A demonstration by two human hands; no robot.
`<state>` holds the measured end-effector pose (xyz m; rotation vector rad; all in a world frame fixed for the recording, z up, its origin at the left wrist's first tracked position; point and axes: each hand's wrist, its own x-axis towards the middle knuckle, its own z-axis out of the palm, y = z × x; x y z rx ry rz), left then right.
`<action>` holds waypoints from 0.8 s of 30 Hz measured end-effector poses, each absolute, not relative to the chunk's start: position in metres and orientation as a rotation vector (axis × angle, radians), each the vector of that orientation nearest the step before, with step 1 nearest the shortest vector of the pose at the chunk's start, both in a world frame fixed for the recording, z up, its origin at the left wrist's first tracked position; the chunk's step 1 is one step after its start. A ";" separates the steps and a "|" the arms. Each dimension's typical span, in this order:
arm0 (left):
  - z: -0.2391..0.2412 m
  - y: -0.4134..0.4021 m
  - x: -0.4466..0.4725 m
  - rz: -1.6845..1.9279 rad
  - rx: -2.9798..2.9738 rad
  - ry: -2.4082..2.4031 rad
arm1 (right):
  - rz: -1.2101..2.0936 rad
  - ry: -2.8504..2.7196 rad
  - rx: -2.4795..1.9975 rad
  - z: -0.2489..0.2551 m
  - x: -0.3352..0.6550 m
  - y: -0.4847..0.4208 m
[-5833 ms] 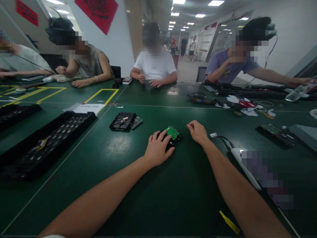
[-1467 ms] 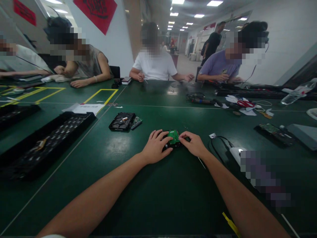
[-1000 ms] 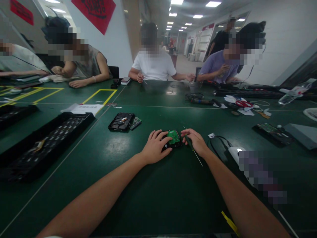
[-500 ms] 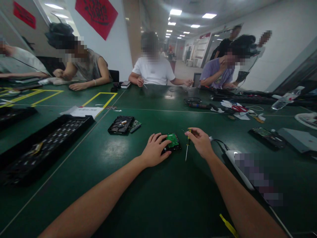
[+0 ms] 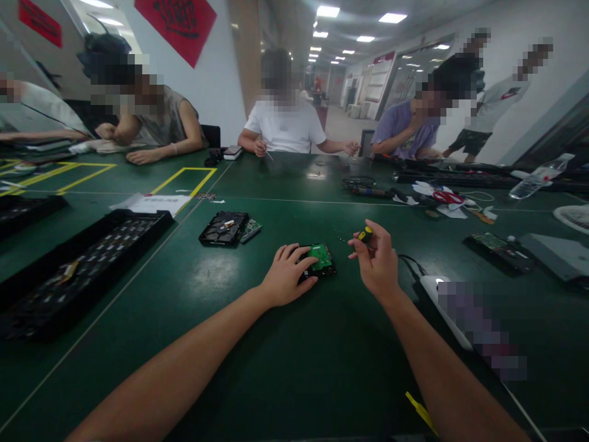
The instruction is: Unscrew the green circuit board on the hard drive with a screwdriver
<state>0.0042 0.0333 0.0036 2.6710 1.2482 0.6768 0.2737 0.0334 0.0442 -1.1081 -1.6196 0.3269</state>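
I am seeing the hard drive lying on the green table, its green board facing up, just ahead of me. My left hand is resting across its left end, fingers spread wide and touching it. My right hand is hovering apart from the drive, to its right, fingers curling around the black-and-yellow handle of a screwdriver; I am not seeing its shaft. Between that hand and the drive, tiny bits are lying loose. Farther left, an opened drive is sitting beside a loose circuit board, and a long black tray is standing beyond. Across the table, a person in a white shirt is sitting.
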 end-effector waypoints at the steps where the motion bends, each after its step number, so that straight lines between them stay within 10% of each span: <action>1: 0.004 0.034 0.004 0.683 2.671 1.243 | 0.313 -1.651 -1.118 0.041 0.273 0.034; 24: 0.007 0.030 0.003 0.658 2.702 1.114 | 0.007 -1.802 -1.272 0.026 0.276 0.039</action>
